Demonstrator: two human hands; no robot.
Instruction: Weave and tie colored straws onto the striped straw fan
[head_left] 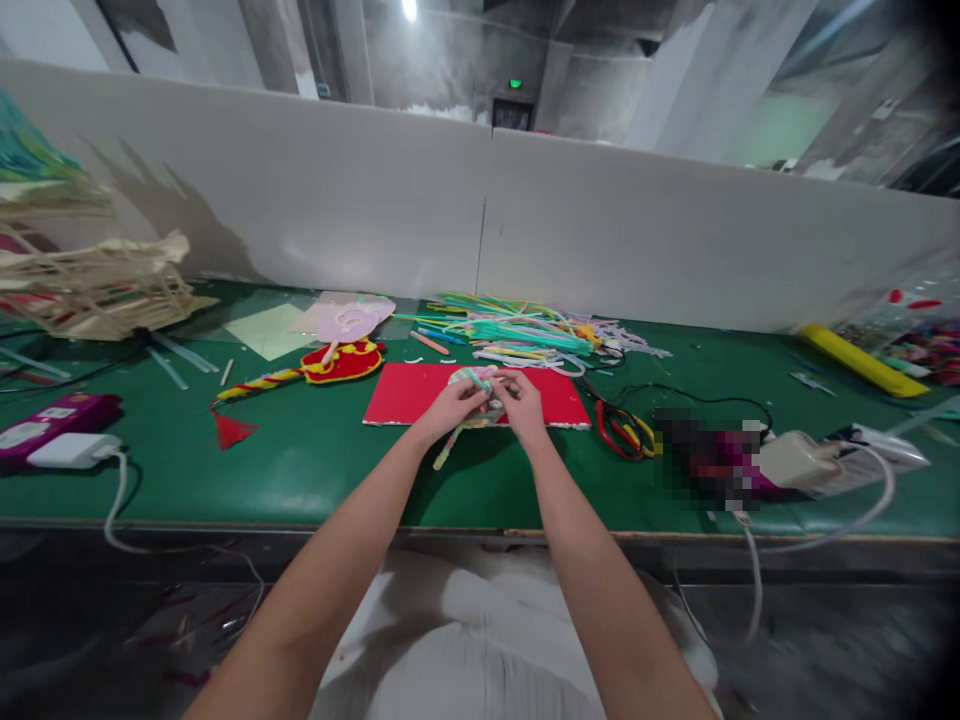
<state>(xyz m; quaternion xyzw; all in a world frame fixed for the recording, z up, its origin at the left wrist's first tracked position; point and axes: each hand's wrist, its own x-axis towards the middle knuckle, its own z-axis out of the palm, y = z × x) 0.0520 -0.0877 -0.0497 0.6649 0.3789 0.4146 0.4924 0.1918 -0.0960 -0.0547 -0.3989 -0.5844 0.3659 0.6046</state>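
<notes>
Over a red board, my left hand and my right hand meet with fingers pinched together. Between them is a small pastel fan-shaped craft piece, striped pink, white and green, mostly hidden by the fingers. A twisted pastel handle sticks out below it toward me. Both hands are closed on this piece. Its exact make is too small to tell. Just behind the board lies a heap of pastel pipe cleaners.
Left of the board lie a red and yellow fan with a red tassel, and a pink round piece. Red-handled scissors lie at right. Corded chargers and a yellow stick are on the green table. A white partition stands behind.
</notes>
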